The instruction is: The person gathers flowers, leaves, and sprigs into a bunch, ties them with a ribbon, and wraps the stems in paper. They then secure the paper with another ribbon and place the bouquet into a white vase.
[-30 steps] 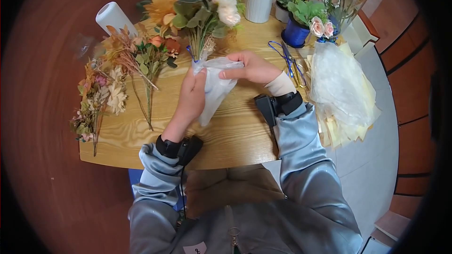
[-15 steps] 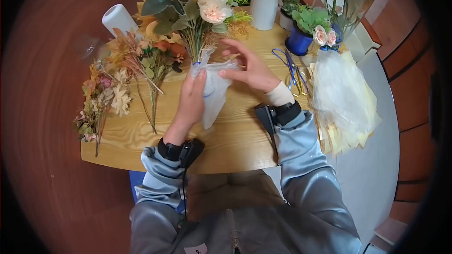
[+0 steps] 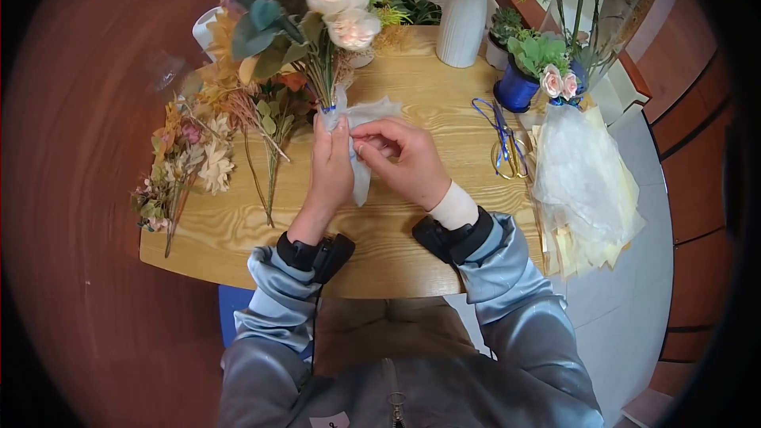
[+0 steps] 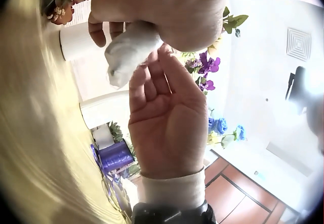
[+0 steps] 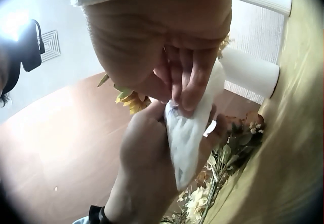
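A bouquet of artificial flowers (image 3: 342, 12) stands upright over the table, its stems wrapped low down in thin white paper (image 3: 361, 178). My left hand (image 3: 329, 166) grips the wrapped stems, thumb up along the front. From the right, my right hand (image 3: 408, 160) pinches the white paper (image 5: 185, 143) with thumb and fingertips, close beside the left thumb. In the left wrist view the right hand (image 4: 169, 117) shows its palm, its fingertips at the paper (image 4: 126, 54). A bit of blue ribbon (image 3: 329, 109) circles the stems above the hands.
Loose flower stems (image 3: 269, 166) lie at the table's left. At the right are gold scissors (image 3: 507, 154) with blue ribbon, a blue ribbon spool (image 3: 515, 89) and a stack of white and cream sheets (image 3: 583, 182). A white vase (image 3: 462, 24) stands at the back.
My right hand has come in from the side, its spread fingers closing on the paper beside my left thumb. The bouquet is still in my left hand; the head view has shifted slightly.
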`<state>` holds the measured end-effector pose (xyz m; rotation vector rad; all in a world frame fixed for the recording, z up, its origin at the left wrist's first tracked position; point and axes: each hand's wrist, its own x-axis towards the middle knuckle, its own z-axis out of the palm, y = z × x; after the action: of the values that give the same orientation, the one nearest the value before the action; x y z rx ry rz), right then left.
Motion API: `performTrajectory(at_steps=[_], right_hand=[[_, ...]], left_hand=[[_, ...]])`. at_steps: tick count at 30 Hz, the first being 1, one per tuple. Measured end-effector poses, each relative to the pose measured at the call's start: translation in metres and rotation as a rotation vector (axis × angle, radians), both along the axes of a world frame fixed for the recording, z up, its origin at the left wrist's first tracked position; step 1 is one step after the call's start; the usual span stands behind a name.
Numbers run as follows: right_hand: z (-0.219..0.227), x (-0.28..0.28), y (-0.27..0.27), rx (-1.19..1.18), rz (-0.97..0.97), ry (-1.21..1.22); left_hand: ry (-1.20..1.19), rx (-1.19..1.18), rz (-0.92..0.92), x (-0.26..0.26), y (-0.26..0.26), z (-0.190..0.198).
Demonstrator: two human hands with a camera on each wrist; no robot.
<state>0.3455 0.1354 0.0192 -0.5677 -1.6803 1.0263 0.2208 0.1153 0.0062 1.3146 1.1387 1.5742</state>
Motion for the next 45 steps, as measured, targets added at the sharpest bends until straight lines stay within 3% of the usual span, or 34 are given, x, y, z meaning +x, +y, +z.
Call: performTrajectory(at_steps=[2, 4, 6, 8, 12, 14, 17, 21, 23, 27, 29, 33, 36, 38, 39, 41, 45], right_hand=[[-0.002, -0.002, -0.001, -0.045, -0.009, 0.028], [-0.004, -0.004, -0.002, -0.268, 0.117, 0.158], [-0.005, -0.004, -0.002, -0.307, 0.176, 0.175], [-0.005, -0.003, 0.000, -0.344, 0.233, 0.193], [-0.011, -0.004, 0.005, -0.417, 0.293, 0.279], [-0.012, -0.004, 0.006, -0.418, 0.293, 0.289], [-0.011, -0.004, 0.005, -0.408, 0.336, 0.287], [-0.012, -0.003, 0.003, -0.373, 0.338, 0.245], [-0.012, -0.003, 0.004, -0.339, 0.333, 0.221], [-0.017, -0.002, 0.007, -0.393, 0.330, 0.202], [-0.017, 0.000, 0.010, -0.428, 0.323, 0.203], [-0.015, 0.003, 0.015, -0.434, 0.351, 0.245], [-0.014, 0.004, 0.015, -0.485, 0.375, 0.260], [-0.011, 0.004, 0.014, -0.511, 0.386, 0.277], [-0.009, 0.005, 0.014, -0.533, 0.384, 0.280], [-0.006, 0.006, 0.013, -0.556, 0.380, 0.284], [-0.007, 0.004, 0.012, -0.523, 0.379, 0.264]], left_hand=[[-0.021, 0.098, 0.063, 0.005, 0.002, 0.000], [-0.050, 0.103, 0.063, 0.011, 0.000, 0.006], [-0.080, 0.108, 0.062, 0.014, -0.003, 0.013], [-0.250, 0.046, -0.065, 0.016, -0.004, 0.018], [-0.291, 0.031, -0.225, 0.014, 0.000, 0.009], [-0.158, 0.026, -0.091, 0.013, 0.003, 0.000], [-0.079, 0.055, -0.049, 0.012, 0.005, -0.005], [-0.026, 0.043, -0.037, 0.014, 0.000, 0.002], [-0.094, -0.025, -0.136, 0.016, -0.004, 0.010], [-0.019, -0.082, -0.130, 0.010, 0.001, -0.005], [0.450, 0.059, -0.002, 0.001, 0.006, -0.010], [0.453, 0.040, -0.020, -0.003, 0.003, 0.004], [0.274, 0.032, 0.052, -0.002, -0.004, 0.015], [-0.394, -0.183, -0.199, -0.002, -0.012, 0.022], [-0.394, -0.182, -0.197, -0.007, -0.012, 0.023], [-0.705, -0.269, -0.417, -0.018, -0.009, 0.023], [-0.860, -0.400, -0.549, -0.017, -0.008, 0.022]])
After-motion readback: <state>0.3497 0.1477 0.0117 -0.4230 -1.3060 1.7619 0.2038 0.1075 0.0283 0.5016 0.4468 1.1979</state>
